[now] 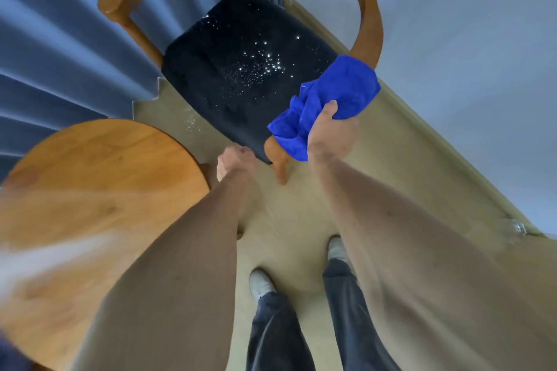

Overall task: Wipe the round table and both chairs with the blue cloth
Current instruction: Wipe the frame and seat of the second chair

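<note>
A wooden chair point(369, 12) with a curved back stands ahead of me. Its black seat point(238, 69) is sprinkled with white crumbs. My right hand point(330, 129) grips the bunched blue cloth point(331, 96) over the seat's near right corner. My left hand point(233, 161) is curled into a fist at the seat's front edge and holds nothing that I can see. The round wooden table point(99, 190) lies at the lower left, beside my left arm. Only one chair is in view.
Blue-grey curtains point(54, 48) hang at the left behind the chair and table. A pale wall point(467, 54) with a skirting board runs along the right. Some crumbs lie on the light floor point(190, 123) under the seat. My feet stand on the floor below.
</note>
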